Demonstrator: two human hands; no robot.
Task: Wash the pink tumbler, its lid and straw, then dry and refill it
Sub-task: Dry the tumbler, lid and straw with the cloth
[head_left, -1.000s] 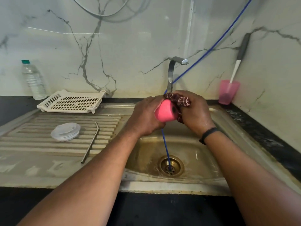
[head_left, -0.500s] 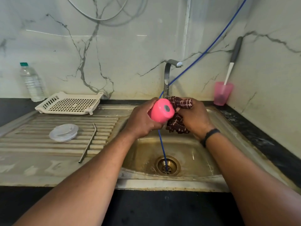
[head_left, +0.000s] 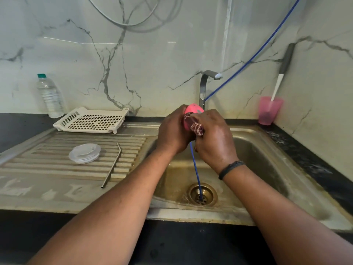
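over the sink basin [head_left: 254, 155], just in front of the tap [head_left: 203, 87], both hands are working on the pink tumbler [head_left: 192, 109]. the left hand [head_left: 172, 131] is wrapping tightly around its side, likely bracing it so it is not slipping, while the right hand [head_left: 214, 136] is clamping a checked cloth [head_left: 195, 127] against it, fingers closed on the cloth; this reads as drying. holding it above the basin is probably letting drips fall toward the drain [head_left: 202, 194], where a blue hose [head_left: 194, 165] is running down. on the ribbed draining board [head_left: 38, 169] at the sink's left side, the clear lid [head_left: 85, 153] is lying flat and the metal straw [head_left: 111, 165] is lying just beside it, apart from it, seemingly set out to drain. near the board's back edge a white rack [head_left: 91, 120] is sitting, and a water bottle [head_left: 50, 96] is standing behind it, perhaps waiting for the refill.
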